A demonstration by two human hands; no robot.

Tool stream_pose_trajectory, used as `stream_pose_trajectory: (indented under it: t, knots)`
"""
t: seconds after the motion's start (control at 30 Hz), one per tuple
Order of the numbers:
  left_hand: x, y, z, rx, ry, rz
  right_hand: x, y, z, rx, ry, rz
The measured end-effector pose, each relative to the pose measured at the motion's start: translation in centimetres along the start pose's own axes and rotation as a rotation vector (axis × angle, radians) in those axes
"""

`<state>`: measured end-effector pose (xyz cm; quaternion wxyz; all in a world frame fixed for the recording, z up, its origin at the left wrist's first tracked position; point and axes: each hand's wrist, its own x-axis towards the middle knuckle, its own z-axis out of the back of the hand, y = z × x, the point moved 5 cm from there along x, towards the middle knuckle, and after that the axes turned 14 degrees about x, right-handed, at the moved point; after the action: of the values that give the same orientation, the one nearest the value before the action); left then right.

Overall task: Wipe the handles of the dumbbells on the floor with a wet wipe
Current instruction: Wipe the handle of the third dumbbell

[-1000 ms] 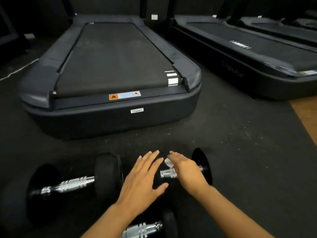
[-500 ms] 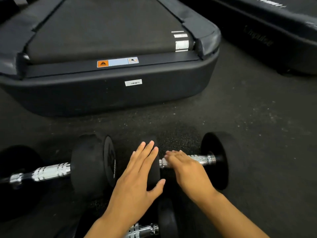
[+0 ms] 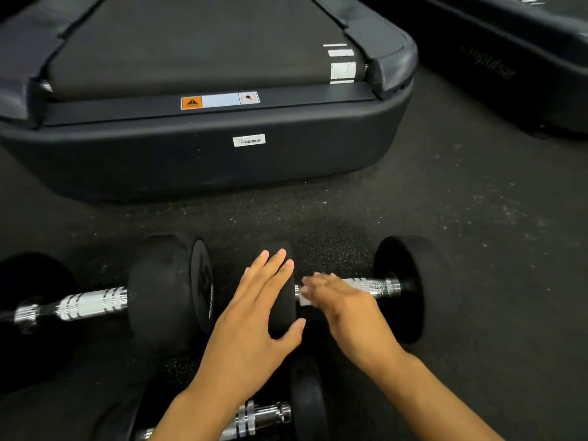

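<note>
Dumbbells lie on the dark floor [image 3: 461,218] just short of the treadmill [image 3: 206,160], and the right-hand dumbbell [image 3: 404,288] is getting the attention. Left hand [image 3: 251,326] lies flat, fingers straight, on its inner weight head [image 3: 281,291], steadying it. Right hand [image 3: 343,307] presses a white wet wipe [image 3: 304,300] onto the chrome handle [image 3: 372,286]; whether those fingers curl round it, I can't tell. Risk: round heads roll, so a hard stroke could shift it and skip the wipe off the knurling.

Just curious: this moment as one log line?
left hand steadies weight | right hand presses wipe on handle
</note>
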<state>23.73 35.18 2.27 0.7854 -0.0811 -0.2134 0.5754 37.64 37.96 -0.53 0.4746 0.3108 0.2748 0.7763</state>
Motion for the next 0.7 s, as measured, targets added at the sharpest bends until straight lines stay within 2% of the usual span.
stream_pose_trajectory:
  t: [0.1, 0.27, 0.37, 0.5, 0.63, 0.7]
  knots:
    - [0.0, 0.0, 0.1, 0.007, -0.016, -0.009, 1.0, -0.1, 0.1, -0.029, 0.041, -0.057]
    - [-0.1, 0.0, 0.2, 0.009, 0.001, 0.002, 0.3, -0.7, -0.7, -0.211, 0.033, -0.019]
    - [0.0, -0.3, 0.2, 0.044, 0.006, -0.032, 1.3, -0.7, -0.4, -0.171, 0.025, -0.106]
    - [0.2, -0.1, 0.3, 0.058, 0.024, -0.033, 0.4, 0.1, -0.6, -0.197, 0.044, -0.025]
    - [0.1, -0.3, 0.3, 0.057, 0.017, -0.034, 1.5, 0.0, 0.4, -0.120, 0.064, -0.100]
    - [0.1, -0.2, 0.2, 0.054, 0.009, -0.021, 1.3, 0.5, 0.0, -0.093, 0.078, -0.057]
